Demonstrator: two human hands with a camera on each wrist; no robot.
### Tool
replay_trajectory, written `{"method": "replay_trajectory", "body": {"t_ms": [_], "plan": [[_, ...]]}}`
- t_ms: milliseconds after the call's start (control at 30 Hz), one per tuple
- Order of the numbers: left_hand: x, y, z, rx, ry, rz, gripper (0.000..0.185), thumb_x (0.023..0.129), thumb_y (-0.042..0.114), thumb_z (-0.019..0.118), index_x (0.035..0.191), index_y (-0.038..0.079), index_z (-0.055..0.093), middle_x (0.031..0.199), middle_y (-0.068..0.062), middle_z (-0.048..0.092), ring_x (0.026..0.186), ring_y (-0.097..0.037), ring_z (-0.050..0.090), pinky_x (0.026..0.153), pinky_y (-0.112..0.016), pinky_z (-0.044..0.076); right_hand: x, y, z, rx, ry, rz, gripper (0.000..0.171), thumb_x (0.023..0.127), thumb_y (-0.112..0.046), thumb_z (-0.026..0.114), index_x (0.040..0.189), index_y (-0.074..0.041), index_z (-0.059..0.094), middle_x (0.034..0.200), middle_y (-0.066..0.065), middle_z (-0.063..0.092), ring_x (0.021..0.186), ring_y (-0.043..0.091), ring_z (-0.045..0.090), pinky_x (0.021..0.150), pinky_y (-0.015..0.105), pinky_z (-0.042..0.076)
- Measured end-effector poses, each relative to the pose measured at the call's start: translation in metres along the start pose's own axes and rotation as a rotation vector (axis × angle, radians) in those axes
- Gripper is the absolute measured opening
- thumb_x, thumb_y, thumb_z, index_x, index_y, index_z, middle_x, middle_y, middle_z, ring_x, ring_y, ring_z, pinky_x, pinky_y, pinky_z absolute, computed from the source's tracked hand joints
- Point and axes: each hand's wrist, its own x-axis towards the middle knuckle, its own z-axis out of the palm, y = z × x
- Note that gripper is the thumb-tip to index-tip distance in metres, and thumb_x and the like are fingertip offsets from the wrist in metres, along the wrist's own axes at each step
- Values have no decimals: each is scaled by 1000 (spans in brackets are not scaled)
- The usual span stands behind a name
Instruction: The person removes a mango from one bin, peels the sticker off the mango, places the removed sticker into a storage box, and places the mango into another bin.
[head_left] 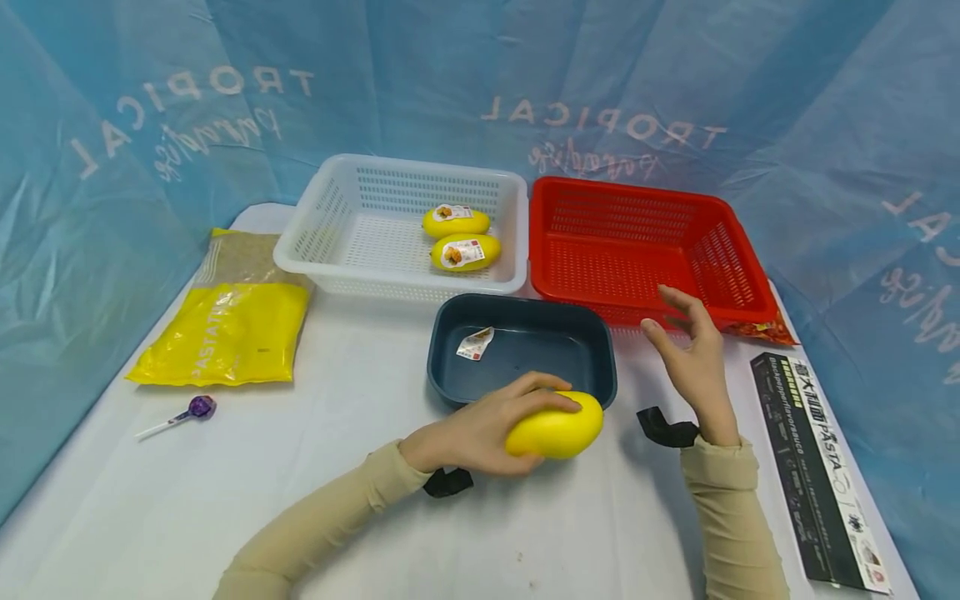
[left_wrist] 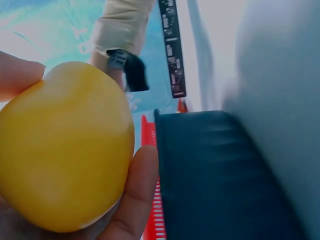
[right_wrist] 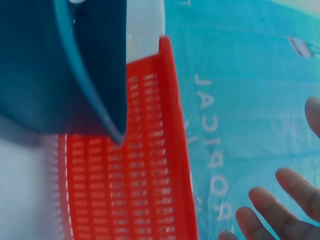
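A smooth yellow mango-shaped fruit [head_left: 558, 427] is gripped in my left hand [head_left: 487, 429], held above the table at the front edge of the dark blue basin [head_left: 450, 342]. The left wrist view shows the yellow fruit [left_wrist: 67, 150] large between thumb and fingers, with no label on the side seen. Inside the basin lies a crumpled white sticker [head_left: 476, 342]. My right hand [head_left: 693, 362] hovers to the right of the basin, in front of the red basket [head_left: 622, 250]. Its fingers are spread and relaxed, with nothing in them, as the right wrist view also shows.
A white basket [head_left: 405, 279] at the back holds two labelled yellow fruits [head_left: 465, 252]. At left lie a yellow pasta bag [head_left: 232, 333] and a purple lollipop [head_left: 201, 407]. A long black pasta box [head_left: 813, 475] lies at right; a red packet [head_left: 765, 329] pokes out beside the red basket.
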Motion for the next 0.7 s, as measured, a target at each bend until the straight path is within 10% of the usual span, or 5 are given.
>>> {"method": "replay_trajectory", "body": {"t_ms": [700], "plan": [[51, -1, -18, -17, 26, 2, 66, 78, 14, 69, 140, 14, 45, 146, -5, 41, 123, -18, 45, 98, -29, 46, 8, 48, -14, -104, 222, 296, 80, 91, -49, 58, 155, -19, 20, 163, 3, 14, 151, 23, 9, 122, 54, 8]]}}
